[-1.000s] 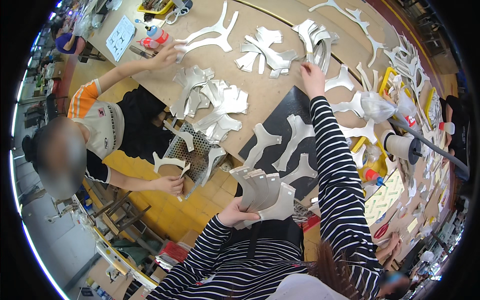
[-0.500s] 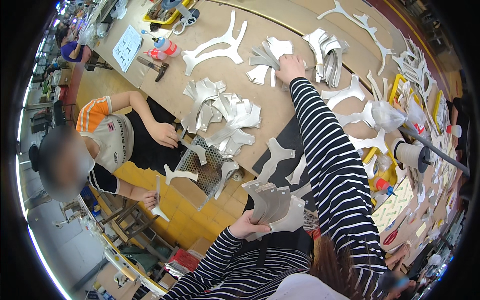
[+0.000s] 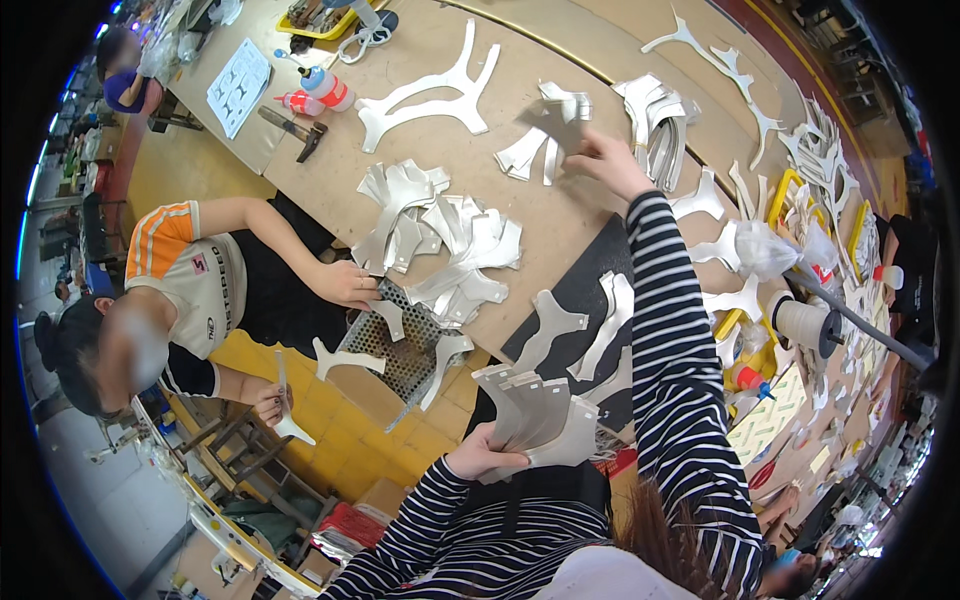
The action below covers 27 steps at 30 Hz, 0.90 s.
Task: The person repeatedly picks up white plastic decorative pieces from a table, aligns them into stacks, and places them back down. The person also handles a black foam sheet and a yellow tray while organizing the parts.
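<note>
My left hand (image 3: 485, 452) grips a fanned stack of grey cut sheet pieces (image 3: 537, 415), low in front of my body. Its thumb lies across the stack's lower end. Over the table my right hand (image 3: 612, 166) pinches a grey cut piece (image 3: 556, 127), slightly blurred; whether it is one layer or more I cannot tell. Under and beside it lies a small pile of whitish cut pieces (image 3: 522, 156). Just right of that hand sits a thicker fanned pile (image 3: 655, 115). Several curved pieces (image 3: 552, 325) rest on a black mat (image 3: 535, 345) between my arms.
A co-worker's hand (image 3: 346, 285) is beside a large heap of pieces (image 3: 465, 245), near a perforated metal tray (image 3: 410, 345). Farther back are a hammer (image 3: 296, 130), glue bottles (image 3: 325, 88) and a pattern sheet (image 3: 240, 88). A thread spool (image 3: 806, 322) stands at right.
My right hand has lifted a grey piece off the small pile and moved slightly right and nearer. My left hand keeps its stack. The co-worker's lower hand has shifted left; the view has turned slightly.
</note>
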Each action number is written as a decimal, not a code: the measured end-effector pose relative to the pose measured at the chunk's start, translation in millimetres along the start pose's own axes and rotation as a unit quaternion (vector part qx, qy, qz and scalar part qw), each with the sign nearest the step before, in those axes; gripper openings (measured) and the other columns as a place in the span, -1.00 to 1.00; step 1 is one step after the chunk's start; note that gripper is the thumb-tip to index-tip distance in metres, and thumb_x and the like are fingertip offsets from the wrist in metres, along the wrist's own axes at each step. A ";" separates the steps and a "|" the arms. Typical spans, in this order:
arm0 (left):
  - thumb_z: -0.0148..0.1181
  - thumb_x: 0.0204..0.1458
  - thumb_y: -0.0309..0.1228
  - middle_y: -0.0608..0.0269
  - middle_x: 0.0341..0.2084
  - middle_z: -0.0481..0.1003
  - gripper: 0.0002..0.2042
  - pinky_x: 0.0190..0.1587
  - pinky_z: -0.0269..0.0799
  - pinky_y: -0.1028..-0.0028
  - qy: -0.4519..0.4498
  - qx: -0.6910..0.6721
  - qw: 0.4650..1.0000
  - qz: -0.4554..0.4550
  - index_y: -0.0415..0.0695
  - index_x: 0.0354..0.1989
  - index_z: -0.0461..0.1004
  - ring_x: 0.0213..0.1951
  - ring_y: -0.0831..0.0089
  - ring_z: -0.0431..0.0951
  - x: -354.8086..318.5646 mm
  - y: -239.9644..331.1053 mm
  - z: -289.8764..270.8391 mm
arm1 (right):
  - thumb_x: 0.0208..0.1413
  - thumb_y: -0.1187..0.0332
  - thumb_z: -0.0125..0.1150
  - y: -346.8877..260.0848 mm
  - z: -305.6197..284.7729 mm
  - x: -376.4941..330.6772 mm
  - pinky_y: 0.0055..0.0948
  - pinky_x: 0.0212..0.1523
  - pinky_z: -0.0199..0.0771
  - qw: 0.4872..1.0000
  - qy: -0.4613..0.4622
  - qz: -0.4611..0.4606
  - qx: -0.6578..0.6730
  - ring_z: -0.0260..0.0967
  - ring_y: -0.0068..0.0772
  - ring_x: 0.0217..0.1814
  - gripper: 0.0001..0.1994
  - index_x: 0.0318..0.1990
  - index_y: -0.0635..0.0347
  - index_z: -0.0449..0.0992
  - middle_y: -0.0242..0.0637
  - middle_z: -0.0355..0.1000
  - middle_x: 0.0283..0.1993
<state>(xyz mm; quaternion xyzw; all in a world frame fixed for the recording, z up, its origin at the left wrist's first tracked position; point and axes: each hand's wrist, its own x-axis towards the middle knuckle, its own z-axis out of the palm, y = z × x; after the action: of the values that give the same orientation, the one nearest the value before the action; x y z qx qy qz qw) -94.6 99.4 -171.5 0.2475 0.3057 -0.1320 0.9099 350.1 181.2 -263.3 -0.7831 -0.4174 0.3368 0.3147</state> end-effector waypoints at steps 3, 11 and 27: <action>0.28 -0.07 -0.64 0.27 -0.04 0.45 -0.50 0.11 0.27 0.48 -0.003 0.007 1.000 0.018 -0.26 0.12 0.34 -0.01 0.53 0.39 0.7 0.0 -3.9 | 0.05 0.31 0.27 5.0 -9.6 -34.7 -0.56 -0.22 0.31 0.973 0.083 0.018 0.213 0.29 -0.61 -0.28 -0.73 -0.17 0.28 0.43 -0.41 0.42 -0.32; 0.26 -0.08 -0.67 0.21 0.03 0.40 -0.45 0.15 0.26 0.42 -0.011 0.047 0.998 -0.031 -0.27 0.16 0.28 0.06 0.45 0.38 5.8 -6.0 -5.6 | 0.05 0.24 0.08 6.4 -4.5 9.7 -0.42 -0.03 0.33 0.987 0.094 0.011 0.129 0.39 -0.38 -0.14 -0.61 -0.02 0.29 0.39 -0.19 0.46 -0.20; 0.31 -0.03 -0.48 0.38 -0.20 0.46 -0.52 -0.18 0.37 0.59 -0.039 0.067 0.997 0.004 -0.22 0.10 0.33 -0.22 0.68 0.40 7.3 -8.8 -2.0 | -0.11 0.22 0.20 -9.3 34.7 64.0 -0.05 -0.06 0.42 0.958 0.021 -0.044 -0.283 0.47 0.10 -0.13 -0.62 -0.12 0.23 0.43 0.11 0.49 -0.21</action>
<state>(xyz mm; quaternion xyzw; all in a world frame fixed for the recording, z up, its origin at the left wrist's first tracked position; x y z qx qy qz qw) -93.3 92.4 -180.6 0.3036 0.2595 -0.1584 0.9030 345.7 248.2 -292.9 -0.8280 -0.5228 0.1741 0.1040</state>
